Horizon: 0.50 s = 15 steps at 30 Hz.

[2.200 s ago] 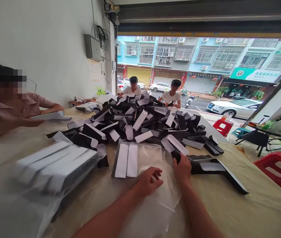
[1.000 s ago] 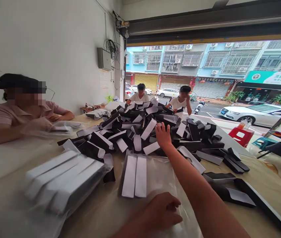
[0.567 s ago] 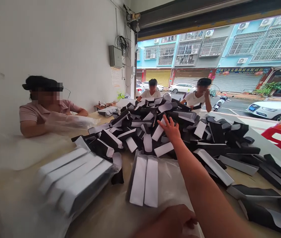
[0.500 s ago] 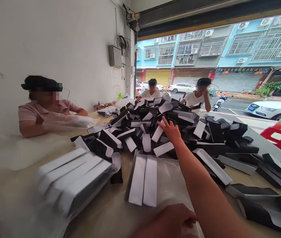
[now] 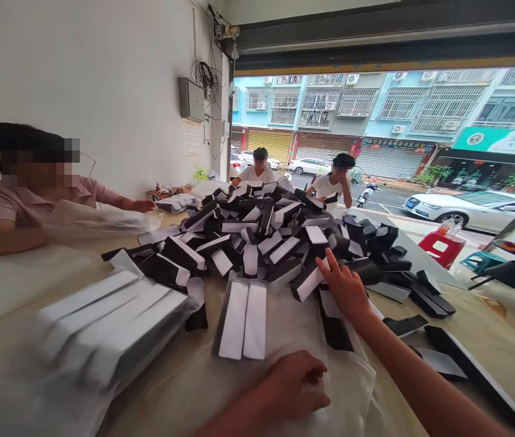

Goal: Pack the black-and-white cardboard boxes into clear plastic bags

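My right hand (image 5: 347, 290) reaches to the near edge of a heap of black-and-white cardboard boxes (image 5: 250, 261). Its thumb and forefinger are on the far end of one narrow cardboard box (image 5: 308, 284), white on top and black on the side. Low in the middle, my left hand (image 5: 292, 383) lies on a clear plastic bag (image 5: 284, 331), thumb and forefinger apart with nothing visible between them. Two white-faced boxes (image 5: 242, 318) lie side by side at the bag's left part. Left of them, a filled plastic bag (image 5: 107, 328) holds several similar boxes in a row.
A person (image 5: 34, 200) sits at the left by more plastic sheeting (image 5: 97, 221). Two other people (image 5: 257, 170) sit behind the heap. Loose boxes (image 5: 471, 370) lie along the right of the tan table (image 5: 512, 340). A red stool (image 5: 441, 246) stands beyond the table.
My right hand has come back from the heap's middle toward me and to the right, a box coming along with it. My left hand's fingers have spread. The view has turned right.
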Tool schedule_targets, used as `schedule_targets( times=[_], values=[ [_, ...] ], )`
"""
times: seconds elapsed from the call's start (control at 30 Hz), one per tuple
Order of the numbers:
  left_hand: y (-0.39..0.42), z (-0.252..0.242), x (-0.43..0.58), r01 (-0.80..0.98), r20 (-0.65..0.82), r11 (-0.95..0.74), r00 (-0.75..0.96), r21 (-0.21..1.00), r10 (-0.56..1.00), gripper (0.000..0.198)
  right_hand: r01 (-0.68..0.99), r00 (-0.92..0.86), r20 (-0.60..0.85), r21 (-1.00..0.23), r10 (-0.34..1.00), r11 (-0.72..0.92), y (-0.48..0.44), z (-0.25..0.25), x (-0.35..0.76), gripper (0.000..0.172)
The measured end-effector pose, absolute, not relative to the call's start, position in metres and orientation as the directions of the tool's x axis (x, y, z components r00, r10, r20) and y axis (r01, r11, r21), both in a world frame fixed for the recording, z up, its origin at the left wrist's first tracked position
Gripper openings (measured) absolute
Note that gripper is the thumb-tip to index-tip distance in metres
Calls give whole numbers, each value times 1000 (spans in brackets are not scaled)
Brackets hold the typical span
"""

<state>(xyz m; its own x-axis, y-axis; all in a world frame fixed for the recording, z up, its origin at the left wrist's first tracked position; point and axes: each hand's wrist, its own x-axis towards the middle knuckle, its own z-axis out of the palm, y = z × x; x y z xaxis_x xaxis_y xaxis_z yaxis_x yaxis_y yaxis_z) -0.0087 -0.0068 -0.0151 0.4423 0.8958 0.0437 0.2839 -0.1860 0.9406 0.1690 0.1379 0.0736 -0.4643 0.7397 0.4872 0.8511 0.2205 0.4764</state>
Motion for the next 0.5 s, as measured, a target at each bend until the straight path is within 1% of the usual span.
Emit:
schedule_targets(
  times=[0.07, 0.13, 0.2, 0.23, 0.27, 0.3, 0.33, 0.37, 0.43, 0.5],
  values=[
    [-6, -17, -8, 285, 57, -201, 443, 937, 894, 47, 864, -434, 467, 457, 770, 210, 115, 67, 187, 66],
    [-5, -18, -7, 276, 73, -212, 440, 938, 895, 45, 883, -396, 435, 422, 809, 205, 98, 60, 206, 77],
    [-5, -18, -6, 269, 72, -206, 435, 941, 897, 43, 903, -343, 371, 382, 863, 195, 91, 59, 224, 90],
    [-5, -19, -5, 268, 69, -201, 433, 942, 899, 43, 910, -323, 328, 366, 888, 196, 91, 62, 230, 94],
    [-4, -19, -5, 269, 66, -198, 430, 943, 901, 42, 914, -311, 287, 352, 906, 202, 93, 67, 233, 95],
    [-4, -19, -4, 268, 68, -198, 427, 943, 901, 42, 916, -307, 256, 340, 916, 212, 98, 75, 232, 91],
    [-4, -20, -4, 263, 75, -202, 426, 943, 902, 41, 918, -312, 244, 325, 918, 226, 105, 84, 228, 85],
    [-3, -21, -3, 251, 86, -208, 425, 945, 901, 40, 924, -314, 261, 305, 913, 230, 114, 95, 219, 75],
    [-3, -23, -2, 229, 101, -212, 417, 950, 903, 39, 935, -313, 361, 278, 879, 219, 138, 117, 192, 58],
    [-3, -25, -1, 219, 103, -205, 404, 954, 909, 38, 924, -345, 447, 318, 825, 214, 168, 134, 159, 54]
  ],
)
